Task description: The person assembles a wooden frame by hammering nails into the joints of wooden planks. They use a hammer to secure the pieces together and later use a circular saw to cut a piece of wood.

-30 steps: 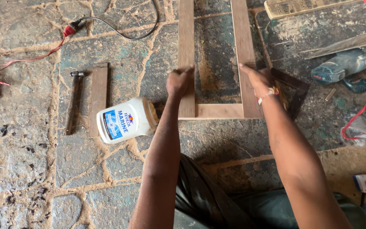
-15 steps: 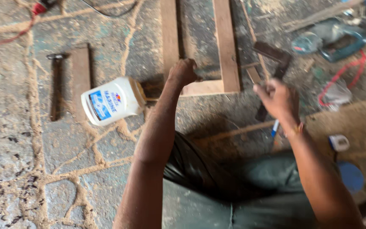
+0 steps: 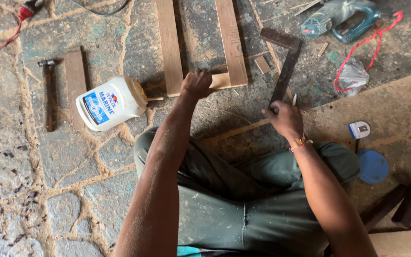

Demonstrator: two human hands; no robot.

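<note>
1. Two hands at work: left hand point(image 3: 197, 84) closed over the short crosspiece of the wooden frame point(image 3: 229, 43) on the stone floor point(image 3: 24, 166).
2. Right hand point(image 3: 285, 119) gripping the try square point(image 3: 284, 66) with a pencil.
3. Glue jug point(image 3: 110, 103) lies uncapped just left; a nudge could spill glue.
4. Risk: frame joint could slip if pressure lifts.

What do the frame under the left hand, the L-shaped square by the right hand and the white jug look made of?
U-shaped frame of flat strips: bare unfinished wood, pale brown with visible grain. Dark L-shaped square: probably metal, dull and darkened, thin straight blade. White jug with blue label: likely plastic, smooth, slightly glossy moulded body.
</note>
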